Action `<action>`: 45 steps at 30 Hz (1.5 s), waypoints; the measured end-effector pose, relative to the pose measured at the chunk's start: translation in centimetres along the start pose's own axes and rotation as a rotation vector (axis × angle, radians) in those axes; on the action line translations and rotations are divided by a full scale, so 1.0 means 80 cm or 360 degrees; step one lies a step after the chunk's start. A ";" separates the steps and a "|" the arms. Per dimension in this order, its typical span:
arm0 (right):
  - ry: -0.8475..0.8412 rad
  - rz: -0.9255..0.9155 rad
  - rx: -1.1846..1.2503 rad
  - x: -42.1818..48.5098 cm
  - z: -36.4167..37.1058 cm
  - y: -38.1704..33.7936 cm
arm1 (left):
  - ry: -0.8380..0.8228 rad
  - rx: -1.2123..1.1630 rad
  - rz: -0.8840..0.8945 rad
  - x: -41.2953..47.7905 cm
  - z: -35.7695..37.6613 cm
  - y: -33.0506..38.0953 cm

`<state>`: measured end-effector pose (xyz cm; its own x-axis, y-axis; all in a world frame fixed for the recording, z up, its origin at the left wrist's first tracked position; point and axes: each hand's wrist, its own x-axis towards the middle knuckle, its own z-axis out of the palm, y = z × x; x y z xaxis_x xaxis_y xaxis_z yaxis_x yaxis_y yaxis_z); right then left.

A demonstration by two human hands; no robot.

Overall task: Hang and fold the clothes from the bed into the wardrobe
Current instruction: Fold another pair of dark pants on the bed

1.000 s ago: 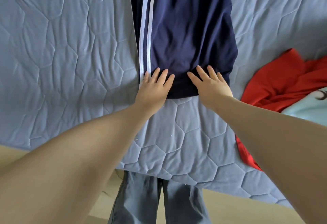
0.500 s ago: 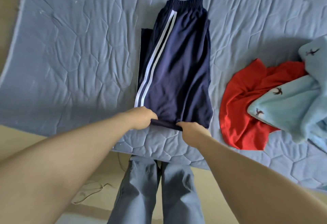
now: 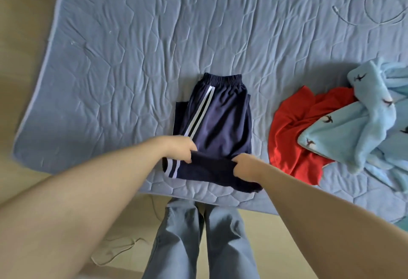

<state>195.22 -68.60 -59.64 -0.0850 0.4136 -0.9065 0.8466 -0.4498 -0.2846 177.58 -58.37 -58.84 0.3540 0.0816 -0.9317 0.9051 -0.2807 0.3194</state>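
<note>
A bed (image 3: 220, 25) fills most of the view, spread with a blue-grey quilted cover (image 3: 99, 80) stitched in hexagons, wrinkled and softly, evenly lit. Pale beige floor (image 3: 26, 25) shows at left and below — a thin white cord (image 3: 130, 246) lies there.

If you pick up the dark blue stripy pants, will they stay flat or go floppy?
Probably floppy: the navy pants drape softly where the left hand and right hand grip the folded-over end. Likely light too, since a pinch alone lifts that end.

bare quilt (image 3: 132, 62) lies open left of the navy trousers (image 3: 220, 122); red garment (image 3: 293, 142) and blue fleece (image 3: 353, 133) crowd the right.
</note>
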 end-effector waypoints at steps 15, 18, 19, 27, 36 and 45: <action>0.1337 0.0209 -0.0048 0.070 -0.171 -0.012 | 0.1626 0.0435 -0.0164 0.064 -0.165 0.023; 0.1173 0.0191 -0.0016 0.085 -0.150 -0.011 | 0.1395 0.0426 -0.0209 0.088 -0.129 0.011; 0.1118 0.0193 0.0009 0.093 -0.143 -0.009 | 0.1339 0.0404 -0.0204 0.098 -0.119 0.008; 0.0884 0.0370 0.0271 0.174 -0.087 0.021 | 0.1405 0.0127 -0.0305 0.180 -0.061 -0.032; 0.1153 0.0321 0.0296 0.222 -0.040 0.036 | 0.1793 -0.0035 -0.0232 0.217 -0.028 -0.056; 0.0977 0.0203 0.0808 0.186 -0.044 0.020 | 0.1256 -0.0740 -0.0158 0.182 -0.042 -0.055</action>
<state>197.15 -60.36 -72.47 0.4250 0.6295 -0.6505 0.4754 -0.7667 -0.4314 179.53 -52.73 -73.26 0.1733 0.7612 -0.6249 0.8829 0.1611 0.4411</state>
